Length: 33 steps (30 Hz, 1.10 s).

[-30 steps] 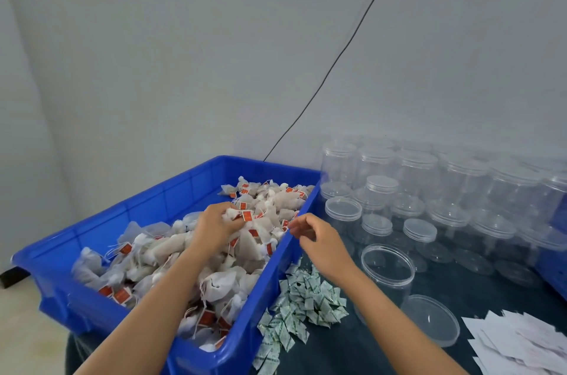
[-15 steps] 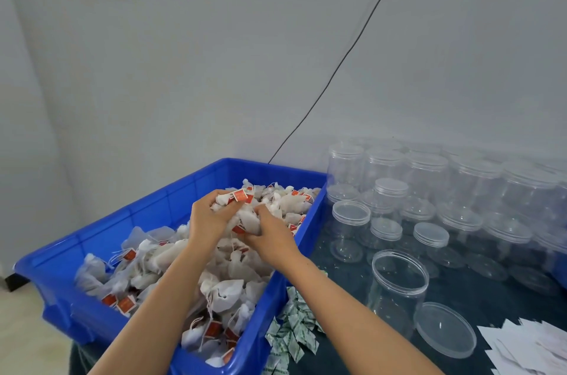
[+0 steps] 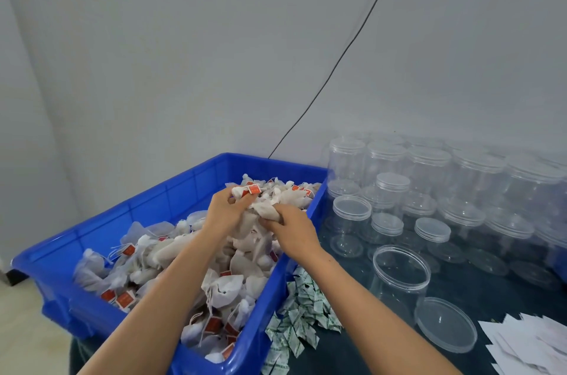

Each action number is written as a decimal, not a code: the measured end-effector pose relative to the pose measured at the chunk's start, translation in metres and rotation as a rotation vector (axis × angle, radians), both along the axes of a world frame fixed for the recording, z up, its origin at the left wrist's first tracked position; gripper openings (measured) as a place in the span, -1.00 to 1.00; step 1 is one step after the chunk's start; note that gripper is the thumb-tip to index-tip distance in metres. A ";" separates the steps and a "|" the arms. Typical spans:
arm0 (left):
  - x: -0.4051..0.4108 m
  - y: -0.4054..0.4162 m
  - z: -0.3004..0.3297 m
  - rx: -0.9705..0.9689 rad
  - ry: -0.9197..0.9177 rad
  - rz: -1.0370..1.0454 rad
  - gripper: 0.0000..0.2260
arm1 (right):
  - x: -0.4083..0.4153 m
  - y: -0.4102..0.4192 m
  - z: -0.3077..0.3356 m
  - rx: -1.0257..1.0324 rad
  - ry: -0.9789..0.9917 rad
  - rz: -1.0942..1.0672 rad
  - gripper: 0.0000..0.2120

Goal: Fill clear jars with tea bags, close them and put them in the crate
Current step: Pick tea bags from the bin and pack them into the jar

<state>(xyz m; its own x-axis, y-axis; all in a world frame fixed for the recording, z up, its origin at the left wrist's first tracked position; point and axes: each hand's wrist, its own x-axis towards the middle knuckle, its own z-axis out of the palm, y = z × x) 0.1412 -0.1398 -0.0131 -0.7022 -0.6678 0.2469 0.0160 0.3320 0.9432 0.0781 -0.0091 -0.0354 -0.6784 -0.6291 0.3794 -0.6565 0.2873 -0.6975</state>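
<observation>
Both hands are in the blue bin (image 3: 171,190) now, the left hand (image 3: 225,210) and right hand (image 3: 290,229) each closed around a bunch of tea bags (image 3: 264,209) lifted off the heap! Early days by the look of it: the open jar (image 3: 400,278) waits empty beside its lid (image 3: 445,324), the rows of capped jars (image 3: 429,172) behind look empty too, and no crate of finished jars shows. The dark surface (image 3: 368,350) also carries small green-and-white packets (image 3: 302,313) and white paper slips (image 3: 534,344), with a plain grey wall (image 3: 184,67) and a black cable (image 3: 337,61) behind.
</observation>
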 end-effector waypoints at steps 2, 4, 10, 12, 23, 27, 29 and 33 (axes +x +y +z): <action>-0.002 0.003 0.001 0.025 0.015 -0.042 -0.74 | 0.000 0.000 0.001 -0.011 -0.011 -0.025 -0.89; -0.003 0.009 0.004 0.048 0.024 -0.089 -0.76 | 0.001 0.000 0.004 -0.067 -0.107 -0.004 -0.78; -0.009 0.022 0.016 -0.073 -0.129 -0.167 -0.62 | 0.003 0.001 0.008 -0.223 -0.342 0.059 -0.69; -0.006 0.018 0.018 0.010 -0.148 -0.358 -0.64 | -0.004 0.006 0.006 -0.291 -0.392 0.049 -0.88; -0.007 -0.001 0.000 0.033 0.000 -0.195 -0.73 | -0.015 0.007 0.014 -0.437 -0.482 0.044 -0.69; -0.002 0.002 0.001 0.070 0.000 -0.378 -0.73 | -0.008 -0.008 0.009 -0.370 -0.409 0.192 -0.72; 0.002 -0.002 0.003 0.167 -0.008 -0.464 -0.73 | -0.008 -0.014 0.005 -0.369 -0.347 0.142 -0.78; 0.007 -0.014 -0.002 -0.075 -0.132 -0.288 -0.71 | -0.018 -0.011 0.003 -0.408 -0.263 -0.058 -0.89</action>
